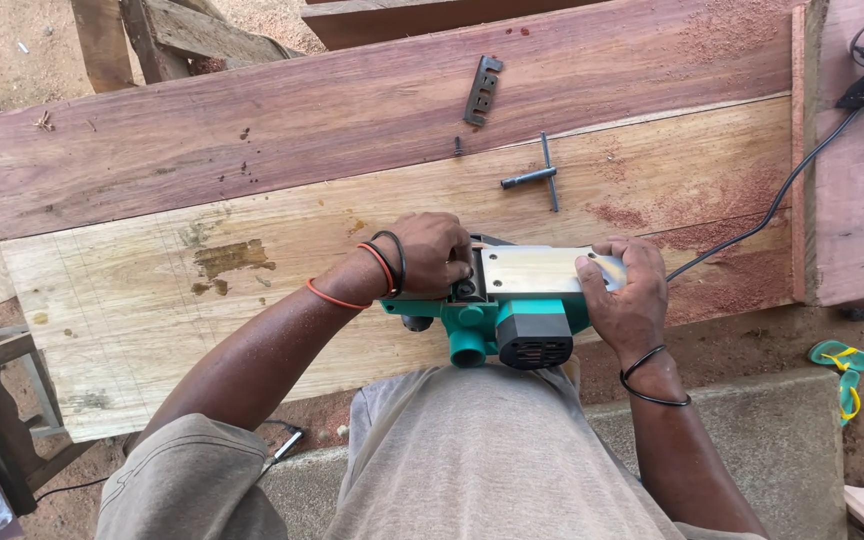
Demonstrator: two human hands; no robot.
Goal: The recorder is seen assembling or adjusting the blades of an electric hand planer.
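My left hand (435,255) presses fingers into the drum end of the green electric planer (512,310), lying sole-up on the pale plank (152,300). My right hand (624,295) grips its metal sole plate (532,270).

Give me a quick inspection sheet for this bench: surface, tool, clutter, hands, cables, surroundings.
Surface: pale plank beside a reddish plank, stained, red sawdust at right.
Job's things: teal electric planer turned sole up on the pale plank.
Clutter: T-handle wrench, dark metal blade piece, small screw.
Hands: left hand at the planer's cutter end; right hand on its sole.
Cables: black cord runs from the planer to the upper right.
Surroundings: dirt ground, green sandals, concrete block.
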